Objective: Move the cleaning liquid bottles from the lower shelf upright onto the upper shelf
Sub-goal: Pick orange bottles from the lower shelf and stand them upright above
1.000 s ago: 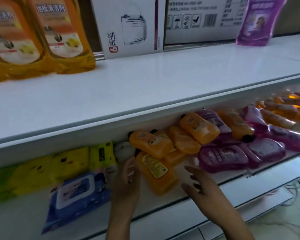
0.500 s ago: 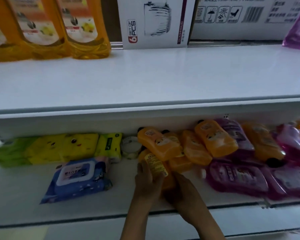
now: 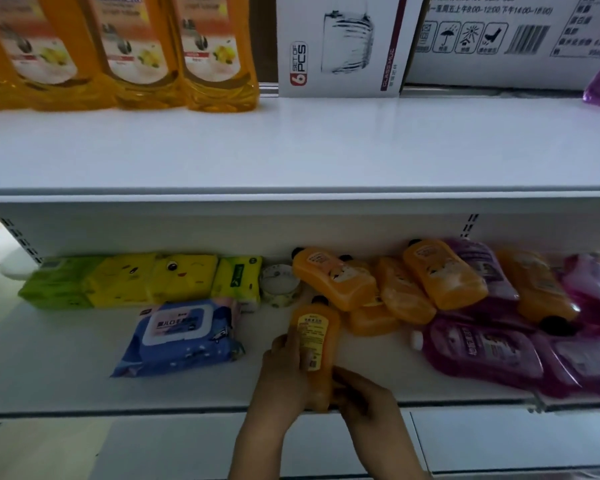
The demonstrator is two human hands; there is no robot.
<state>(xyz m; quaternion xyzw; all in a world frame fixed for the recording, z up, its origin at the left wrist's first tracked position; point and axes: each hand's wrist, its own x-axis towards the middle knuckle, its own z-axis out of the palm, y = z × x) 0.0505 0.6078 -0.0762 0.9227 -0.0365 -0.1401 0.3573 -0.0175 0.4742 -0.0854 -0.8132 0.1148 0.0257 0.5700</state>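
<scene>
Both hands are on one orange bottle (image 3: pixel 314 344) at the front edge of the lower shelf (image 3: pixel 66 382), black cap pointing toward the back. Left hand (image 3: pixel 286 375) wraps its left side, fingers curled over the label; right hand (image 3: pixel 364 398) grips the base end, though how far those fingers reach underneath is hard to make out. Just behind and right, a heap of orange bottles (image 3: pixel 388 285) and purple bottles (image 3: pixel 482 351) lies flat. Blue wipes pack (image 3: pixel 184 337) sits to the left. Up on the upper shelf (image 3: pixel 291 150), tall orange bottles (image 3: pixel 219 53) stand upright beside a white box (image 3: pixel 340 46).
</scene>
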